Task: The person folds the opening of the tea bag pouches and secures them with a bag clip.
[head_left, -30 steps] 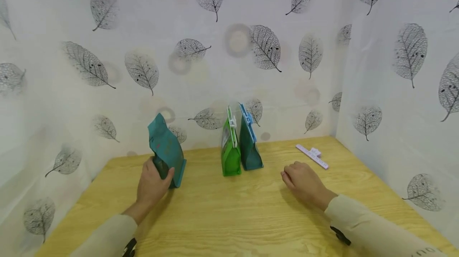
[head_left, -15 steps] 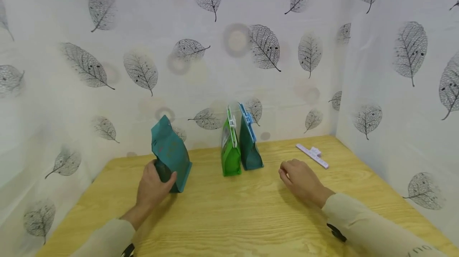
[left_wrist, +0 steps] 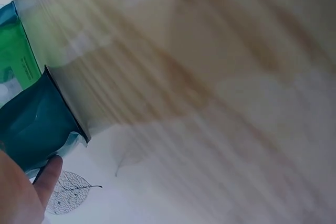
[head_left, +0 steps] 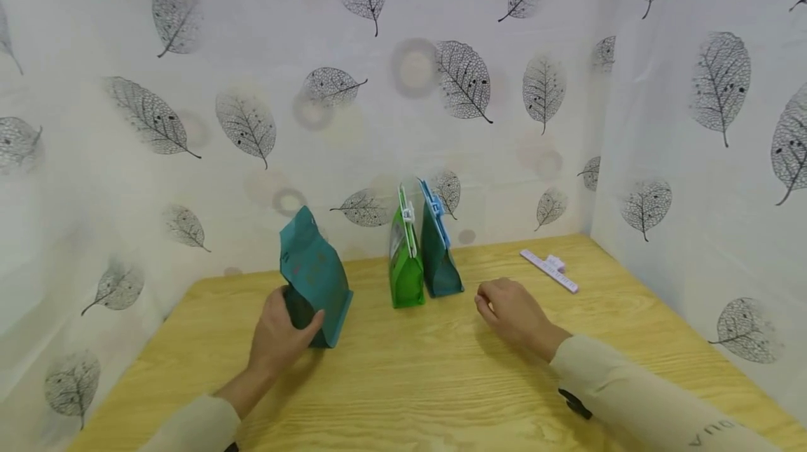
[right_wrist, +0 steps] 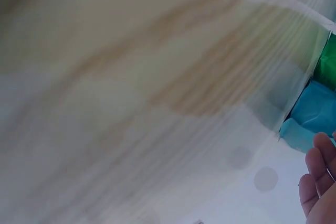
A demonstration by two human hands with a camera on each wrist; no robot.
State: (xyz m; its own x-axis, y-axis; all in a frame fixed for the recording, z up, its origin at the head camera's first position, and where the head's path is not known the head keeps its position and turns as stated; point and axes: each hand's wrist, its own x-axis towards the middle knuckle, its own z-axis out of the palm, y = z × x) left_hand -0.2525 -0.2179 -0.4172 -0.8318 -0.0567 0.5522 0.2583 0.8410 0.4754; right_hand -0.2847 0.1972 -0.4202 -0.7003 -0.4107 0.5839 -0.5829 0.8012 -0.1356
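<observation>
My left hand [head_left: 277,340] grips a teal pouch bag [head_left: 315,270] by its lower part, thumb on the near side; the bag's top has no clip on it. Whether its base touches the table I cannot tell. In the left wrist view a finger [left_wrist: 50,179] lies against the bag's lower edge. My right hand [head_left: 513,312] is over the right half of the table, fingers loosely curled and holding nothing. The right wrist view shows its relaxed fingers [right_wrist: 317,163]. Beyond that hand lies a lilac bag clip [head_left: 548,270].
A green bag [head_left: 406,286] with a white clip [head_left: 408,214] across its top stands at the back middle. Right beside it is a second teal bag [head_left: 443,273] with a blue clip [head_left: 437,207]. Leaf-patterned curtain [head_left: 353,158] borders the wooden table [head_left: 403,396].
My left hand has brought the teal bag rightward and nearer to me. The right hand has shifted a little to the left. Clipped bags and lilac clip stay put.
</observation>
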